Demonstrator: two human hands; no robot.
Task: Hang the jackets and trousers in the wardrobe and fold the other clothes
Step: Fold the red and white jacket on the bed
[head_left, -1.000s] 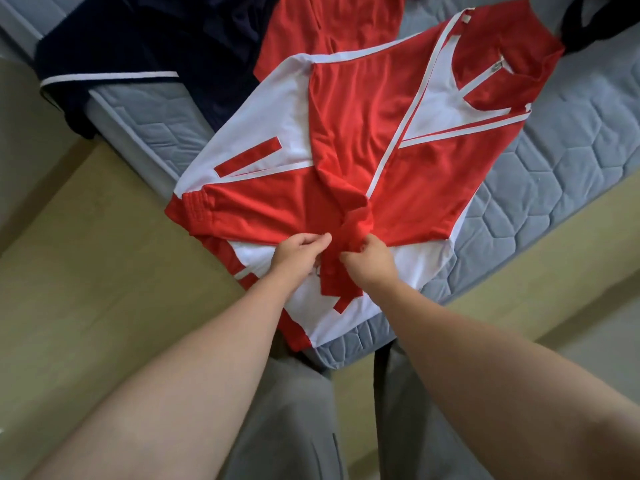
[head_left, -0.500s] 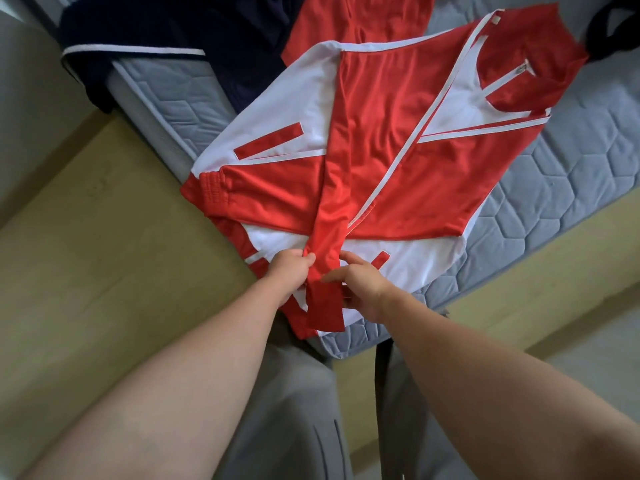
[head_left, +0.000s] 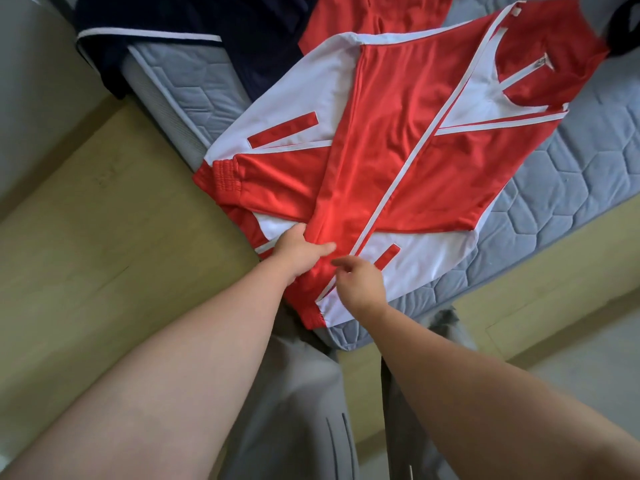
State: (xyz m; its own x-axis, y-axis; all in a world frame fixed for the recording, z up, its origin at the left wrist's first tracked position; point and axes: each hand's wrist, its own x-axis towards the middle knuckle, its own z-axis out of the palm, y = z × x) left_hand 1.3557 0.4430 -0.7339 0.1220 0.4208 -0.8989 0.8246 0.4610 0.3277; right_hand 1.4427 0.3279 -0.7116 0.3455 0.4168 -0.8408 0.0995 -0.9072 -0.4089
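Note:
A red and white track jacket lies spread on the corner of a grey quilted mattress, with both sleeves folded across its front. My left hand grips the near end of the red sleeve that crosses the jacket, thumb on top of the cloth. My right hand hovers just beside it over the white hem, fingers loosely curled, holding nothing. The collar with its zip points to the far right.
A dark navy garment with white piping lies at the mattress's far left, and a second red garment sits behind the jacket. A black item shows at the top right. Yellow-green floor surrounds the mattress corner; my grey trousers are below.
The bunched red sleeve has been pulled straight and laid flat across the jacket. My right hand has let go of it, while my left still holds its end.

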